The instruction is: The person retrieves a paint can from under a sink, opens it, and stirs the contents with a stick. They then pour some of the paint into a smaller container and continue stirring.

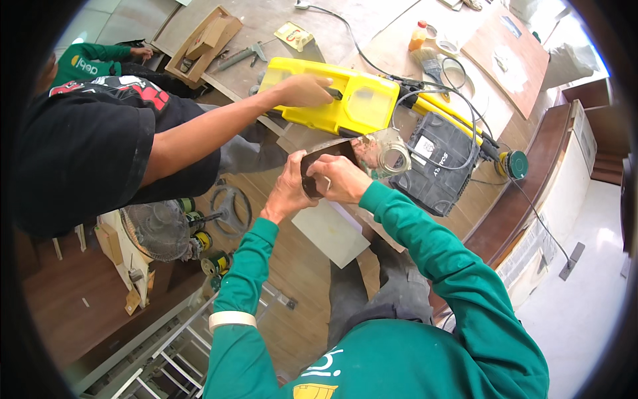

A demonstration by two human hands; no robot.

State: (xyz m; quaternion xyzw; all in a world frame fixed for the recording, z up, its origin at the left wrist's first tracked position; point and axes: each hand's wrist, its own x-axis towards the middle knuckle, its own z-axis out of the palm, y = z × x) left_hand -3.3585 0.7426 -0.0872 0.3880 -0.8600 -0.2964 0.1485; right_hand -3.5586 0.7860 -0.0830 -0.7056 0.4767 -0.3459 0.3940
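My left hand (289,186) grips the side of a dark brown, box-like piece (342,150) in front of me; its exact kind I cannot tell. Curled against the same piece, my right hand (344,178) has its fingers pinched together. A small pale bit shows by those fingers, too small to name. Just right of my hands stands a round clear container (393,158) amid crumpled plastic. Beyond, a yellow organizer case (319,110) lies on the table, and a co-worker's hand (306,91) holds its handle area.
A black case (435,163) with cables over it lies to the right. Further back are a paintbrush (428,63), an orange bottle (418,36) and a wooden tray (203,43). A fan (156,229) stands at left, above a metal ladder (176,362). A co-worker (93,153) leans in.
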